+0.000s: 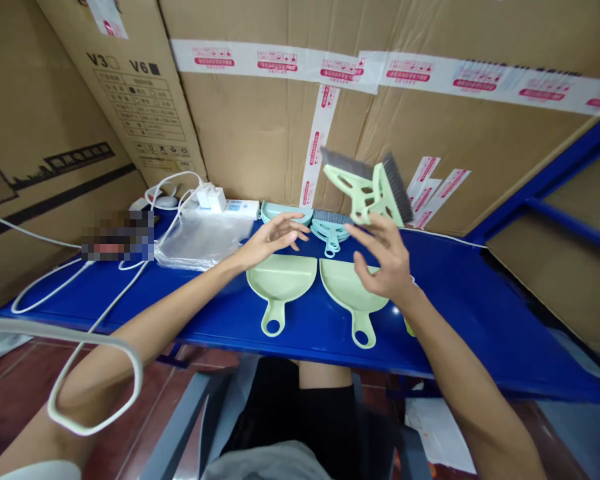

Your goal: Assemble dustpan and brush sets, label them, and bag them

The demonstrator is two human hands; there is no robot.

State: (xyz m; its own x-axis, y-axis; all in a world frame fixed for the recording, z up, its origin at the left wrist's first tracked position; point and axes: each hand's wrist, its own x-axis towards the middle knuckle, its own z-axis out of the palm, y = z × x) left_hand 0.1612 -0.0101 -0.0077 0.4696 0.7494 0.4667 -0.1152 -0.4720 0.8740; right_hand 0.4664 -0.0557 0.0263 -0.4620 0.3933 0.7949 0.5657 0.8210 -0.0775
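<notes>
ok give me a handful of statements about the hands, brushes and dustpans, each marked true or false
1. Two green dustpans lie side by side on the blue table. True.
2. The green brushes are above the table, at the fingers of the right hand. True.
3. The left hand grips a dustpan. False: the left hand is open, with nothing in it.
4. The handles of the green dustpans point away from the person. False: they point toward the table's near edge.
5. Clear plastic bags lie left of the green dustpans. True.
</notes>
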